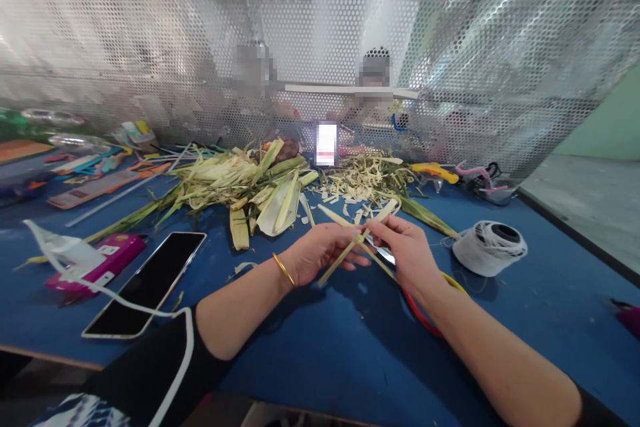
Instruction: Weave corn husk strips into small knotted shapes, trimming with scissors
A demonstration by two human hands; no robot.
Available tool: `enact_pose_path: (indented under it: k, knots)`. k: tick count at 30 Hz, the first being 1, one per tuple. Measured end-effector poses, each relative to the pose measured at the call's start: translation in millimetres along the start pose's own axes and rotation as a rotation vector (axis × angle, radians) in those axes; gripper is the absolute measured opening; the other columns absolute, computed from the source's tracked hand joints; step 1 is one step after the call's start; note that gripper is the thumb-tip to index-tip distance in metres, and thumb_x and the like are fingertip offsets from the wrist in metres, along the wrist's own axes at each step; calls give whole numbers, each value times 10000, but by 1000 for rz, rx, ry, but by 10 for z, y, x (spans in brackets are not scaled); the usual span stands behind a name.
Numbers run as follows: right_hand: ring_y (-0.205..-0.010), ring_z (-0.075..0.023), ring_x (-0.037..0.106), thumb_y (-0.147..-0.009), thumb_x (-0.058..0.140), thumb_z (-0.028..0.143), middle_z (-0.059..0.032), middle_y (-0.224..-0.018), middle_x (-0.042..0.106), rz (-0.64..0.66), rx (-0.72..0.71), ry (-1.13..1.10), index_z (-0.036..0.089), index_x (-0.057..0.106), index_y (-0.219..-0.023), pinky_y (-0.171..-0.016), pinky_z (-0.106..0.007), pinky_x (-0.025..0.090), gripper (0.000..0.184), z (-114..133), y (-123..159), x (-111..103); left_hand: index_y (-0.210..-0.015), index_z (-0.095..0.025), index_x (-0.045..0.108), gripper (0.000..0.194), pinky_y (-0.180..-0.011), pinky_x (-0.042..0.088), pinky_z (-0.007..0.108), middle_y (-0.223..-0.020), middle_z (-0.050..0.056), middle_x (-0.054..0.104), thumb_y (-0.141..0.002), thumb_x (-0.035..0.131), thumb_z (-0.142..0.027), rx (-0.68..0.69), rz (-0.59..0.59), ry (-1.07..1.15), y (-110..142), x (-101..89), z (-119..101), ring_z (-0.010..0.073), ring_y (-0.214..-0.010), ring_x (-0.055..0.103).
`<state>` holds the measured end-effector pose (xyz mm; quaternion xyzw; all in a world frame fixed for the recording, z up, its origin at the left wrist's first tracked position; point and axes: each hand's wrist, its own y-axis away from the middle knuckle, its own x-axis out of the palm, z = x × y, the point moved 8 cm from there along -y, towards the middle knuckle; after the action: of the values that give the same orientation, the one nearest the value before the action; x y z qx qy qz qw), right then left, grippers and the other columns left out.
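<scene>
Over the table's middle, my left hand [327,250] is closed on pale green husk strips [336,265] that cross each other in an X. My right hand [407,250] pinches a strip near the crossing, its thumb and fingertips close to my left fingers. Strip ends stick out up and down on both sides of the hands. Beneath my right hand and forearm lies what looks like a pair of scissors [419,313] with red and yellow handles, partly hidden. Past the hands rests a heap of husks [220,177], like corn husks, beside shredded scraps [370,177].
A spool of white thread [490,250] stands at right. At left lie a phone [147,283], a magenta box [117,257] and a white cable [187,340] crossing my left arm. Behind hangs a perforated silvery sheet [320,20], with people beyond it. A lit screen [326,143] glows at the back.
</scene>
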<state>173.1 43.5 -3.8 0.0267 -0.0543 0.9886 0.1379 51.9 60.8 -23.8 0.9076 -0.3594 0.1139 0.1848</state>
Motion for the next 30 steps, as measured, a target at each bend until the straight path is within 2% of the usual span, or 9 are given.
enact_pose_path:
  k: [2, 5, 9, 12, 14, 18, 24, 27, 30]
  knots:
    - [-589, -119, 474, -669, 701, 417, 21, -579, 556, 23, -27, 66, 171, 645, -632, -588, -256, 384, 255, 37, 4, 19, -902, -116, 699, 253, -493, 435, 169, -848, 96, 717, -758, 671, -321, 21, -87, -34, -3, -52, 5, 104, -588, 640]
    - [-725, -160, 560, -713, 659, 417, -4, -710, 640, 24, -103, 132, 186, 675, -762, -722, -291, 432, 237, 112, -27, -3, -872, -127, 680, 170, -416, 379, 149, -731, 45, 687, -810, 637, -279, 44, -156, 73, -17, -111, -1, 53, -460, 557]
    - [-890, -203, 594, -757, 619, 431, -28, -826, 684, 188, -139, 262, 195, 701, -811, -841, -329, 425, 255, 145, -45, 103, -896, -138, 640, 114, -408, 389, 136, -636, 3, 628, -834, 619, -231, 41, -69, 260, -11, -71, -49, 45, -435, 515]
    - [-846, -198, 600, -770, 610, 442, -24, -800, 678, 348, -142, 289, 196, 712, -802, -805, -322, 436, 268, 142, 10, 231, -917, -124, 624, 106, -397, 378, 116, -610, -8, 597, -861, 577, -201, 18, 31, 370, 23, -6, -72, 33, -422, 493]
    - [-800, -192, 598, -788, 590, 445, -23, -780, 673, 388, -177, 297, 196, 711, -797, -766, -316, 444, 277, 159, 40, 267, -926, -118, 620, 104, -397, 388, 113, -627, -1, 604, -869, 556, -179, 6, 102, 391, 44, 43, -77, 32, -420, 496]
    - [-776, -191, 596, -829, 551, 363, -18, -744, 666, 327, -373, 485, 214, 674, -754, -751, -313, 435, 207, 223, 54, 240, -899, -111, 625, 79, -405, 418, 123, -706, 29, 650, -854, 564, -133, 6, 131, 337, 41, 67, -62, 39, -435, 527]
    - [-660, -149, 561, -890, 437, 188, -4, -654, 614, 249, -796, 853, 200, 589, -709, -876, -363, 386, 237, 305, 188, 308, -816, -117, 615, 96, -394, 411, 126, -603, 11, 640, -874, 546, -151, -36, -67, 342, 11, -4, 23, 54, -426, 540]
    - [-697, -149, 575, -905, 427, 174, -15, -707, 642, 258, -883, 913, 194, 595, -775, -890, -359, 381, 213, 307, 223, 333, -817, -112, 617, 124, -409, 433, 131, -657, 32, 680, -886, 520, -142, -56, -89, 359, 21, -2, 29, 67, -467, 585]
    - [-710, -153, 580, -897, 420, 157, -23, -722, 655, 255, -896, 962, 190, 601, -790, -896, -365, 375, 213, 303, 212, 329, -867, -108, 634, 151, -462, 484, 144, -700, 44, 699, -902, 498, -163, -55, -83, 358, 27, 2, 17, 86, -541, 636]
